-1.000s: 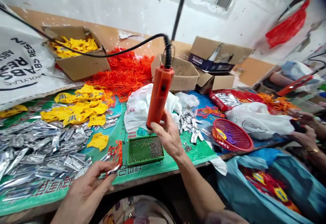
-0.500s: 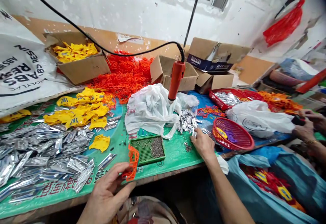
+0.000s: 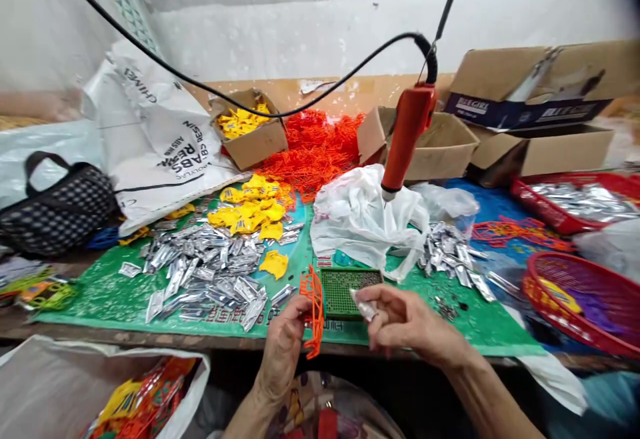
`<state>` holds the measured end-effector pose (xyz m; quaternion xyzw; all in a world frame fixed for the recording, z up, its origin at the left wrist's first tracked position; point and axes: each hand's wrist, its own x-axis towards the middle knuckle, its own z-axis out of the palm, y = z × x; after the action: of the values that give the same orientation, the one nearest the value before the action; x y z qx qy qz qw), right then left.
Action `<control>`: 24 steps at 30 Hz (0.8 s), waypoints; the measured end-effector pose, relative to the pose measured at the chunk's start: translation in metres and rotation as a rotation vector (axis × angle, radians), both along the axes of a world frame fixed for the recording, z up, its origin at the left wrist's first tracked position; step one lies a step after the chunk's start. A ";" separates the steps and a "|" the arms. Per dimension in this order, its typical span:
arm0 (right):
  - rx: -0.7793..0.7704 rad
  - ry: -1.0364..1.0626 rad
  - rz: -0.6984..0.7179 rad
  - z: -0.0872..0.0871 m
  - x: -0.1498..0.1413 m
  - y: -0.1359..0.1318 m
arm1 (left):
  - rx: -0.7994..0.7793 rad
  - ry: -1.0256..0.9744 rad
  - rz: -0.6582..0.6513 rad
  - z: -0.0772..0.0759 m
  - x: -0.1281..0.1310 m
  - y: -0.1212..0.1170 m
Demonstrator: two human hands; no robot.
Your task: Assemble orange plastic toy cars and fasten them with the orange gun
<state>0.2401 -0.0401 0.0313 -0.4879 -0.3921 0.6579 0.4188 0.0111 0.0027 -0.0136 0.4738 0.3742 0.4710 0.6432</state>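
Note:
My left hand (image 3: 286, 339) is closed on an orange openwork plastic part (image 3: 314, 312), held upright above the table's front edge. Between the fingers and thumb of my right hand (image 3: 407, 319) is a small shiny silver metal piece (image 3: 364, 306). Both hands are apart, with a green perforated tray (image 3: 343, 296) just behind them; small screws lie at its right side, partly covered by my right hand. An orange electric screwdriver (image 3: 407, 136) hangs bit-down from a cord above a crumpled white plastic bag (image 3: 350, 216).
Silver metal pieces (image 3: 210, 272) and yellow plastic parts (image 3: 255, 206) are heaped at left. More silver pieces (image 3: 447, 252) lie at right, beside a red basket (image 3: 533, 279). Orange parts (image 3: 320, 146) and cardboard boxes (image 3: 445, 146) line the wall. An open white sack (image 3: 200, 372) stands at front left.
My right hand has come left from the silver pile with a metal piece, over to the tray and the orange part. The view has swung left. My left hand keeps hold of the orange part.

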 end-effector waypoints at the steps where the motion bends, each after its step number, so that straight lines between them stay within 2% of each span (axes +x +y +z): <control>1: -0.012 0.061 0.048 0.002 -0.014 0.004 | -0.013 -0.021 0.021 0.000 0.000 0.000; 5: -0.005 0.074 0.084 0.002 -0.054 0.025 | -0.023 -0.093 0.054 -0.004 -0.008 -0.003; 9: -0.018 0.106 0.133 -0.005 -0.073 0.043 | 0.031 -0.052 0.080 -0.007 -0.015 -0.004; 16: 0.038 0.170 0.222 -0.013 -0.080 0.044 | 0.081 0.105 -0.007 0.004 -0.022 -0.005; 24: 0.034 0.110 0.236 -0.006 -0.084 0.045 | 0.195 0.311 -0.001 0.014 -0.031 -0.006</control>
<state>0.1560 0.0047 0.0252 -0.3941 -0.4343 0.7217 0.3677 -0.0198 -0.0032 0.0007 0.6015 0.4213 0.4257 0.5287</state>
